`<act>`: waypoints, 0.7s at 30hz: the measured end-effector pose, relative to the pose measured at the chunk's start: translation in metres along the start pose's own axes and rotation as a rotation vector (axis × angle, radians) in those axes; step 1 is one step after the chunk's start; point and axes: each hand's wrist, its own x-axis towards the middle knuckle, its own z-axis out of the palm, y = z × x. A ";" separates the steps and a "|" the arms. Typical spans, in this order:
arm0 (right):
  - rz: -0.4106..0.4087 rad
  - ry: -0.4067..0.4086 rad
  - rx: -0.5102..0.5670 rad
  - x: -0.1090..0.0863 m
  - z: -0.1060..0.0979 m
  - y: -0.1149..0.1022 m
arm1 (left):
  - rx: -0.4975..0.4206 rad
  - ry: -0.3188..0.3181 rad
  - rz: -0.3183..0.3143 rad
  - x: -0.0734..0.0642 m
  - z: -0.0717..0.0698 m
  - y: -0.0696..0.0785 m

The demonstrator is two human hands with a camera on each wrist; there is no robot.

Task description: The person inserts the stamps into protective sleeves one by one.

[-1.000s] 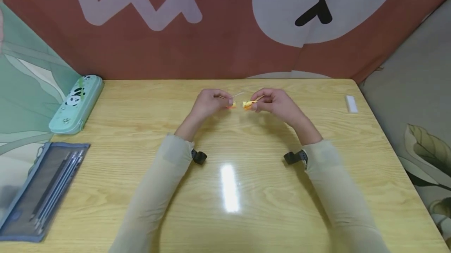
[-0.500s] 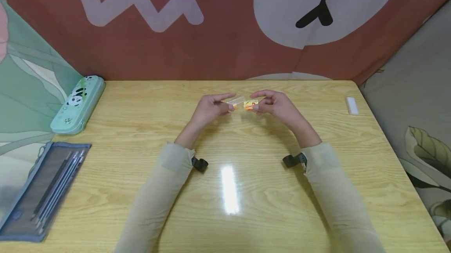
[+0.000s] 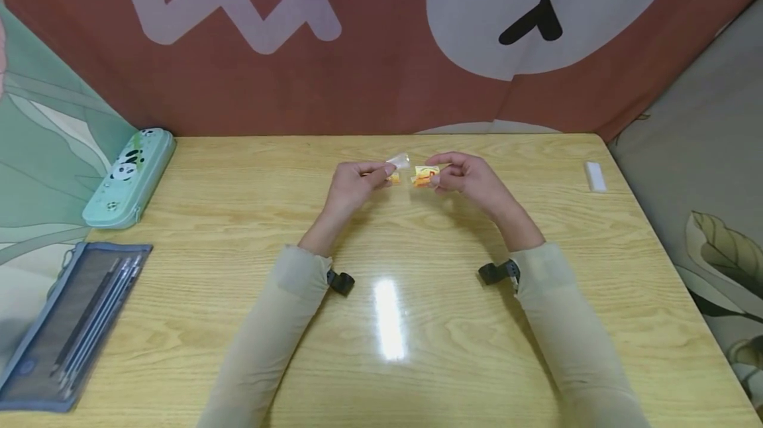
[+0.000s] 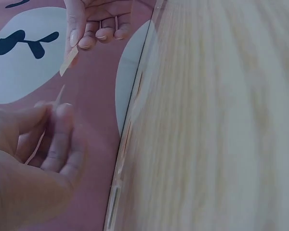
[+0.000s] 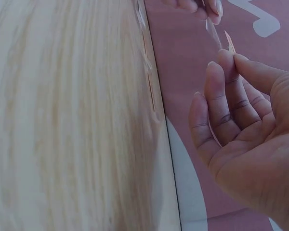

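Observation:
Above the far middle of the table, my left hand [image 3: 357, 183] pinches a small clear plastic piece [image 3: 399, 161] between thumb and fingers. A bit of yellow-orange printed wrapper [image 3: 394, 178] shows under its thumb. Across a narrow gap, my right hand [image 3: 467, 173] pinches another small yellow-and-orange printed piece [image 3: 424, 176], thin like paper or card. The right wrist view shows that piece's edge [image 5: 230, 42] between thumb and index finger, and the clear film [image 5: 213, 33] hanging from the left hand. In the left wrist view the two held pieces are apart. The print is too small to read.
A small white block [image 3: 595, 177] lies near the table's right edge. At the left are a mint panda pencil case [image 3: 128, 176] and a mesh pouch [image 3: 95, 322] with several pencils. A brown cloth [image 3: 381, 83] hangs behind the wooden table [image 3: 441, 362].
The clear piece in my left hand has tilted up and stands out more past the fingertips. The right hand has turned its piece so the printed face shows. Both hands stay nearly in place.

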 end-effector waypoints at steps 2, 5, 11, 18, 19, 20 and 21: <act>0.000 -0.008 -0.009 0.000 0.000 0.001 | -0.063 0.014 0.023 0.000 0.001 0.000; 0.005 -0.013 -0.010 0.000 0.001 0.001 | -0.104 0.018 0.042 -0.001 0.001 -0.001; 0.000 -0.007 0.031 0.000 0.000 0.004 | -0.089 0.007 -0.021 -0.003 -0.001 -0.002; -0.011 0.012 0.065 0.000 -0.002 0.009 | 0.032 0.064 0.009 -0.006 -0.004 0.004; -0.019 0.024 0.082 -0.001 -0.002 0.008 | 0.029 0.062 0.016 -0.007 -0.003 0.006; -0.026 0.036 0.118 -0.001 -0.001 0.007 | 0.021 0.054 0.022 -0.008 -0.003 0.008; -0.037 0.049 0.167 -0.001 0.000 0.006 | 0.024 0.046 0.028 -0.009 -0.002 0.009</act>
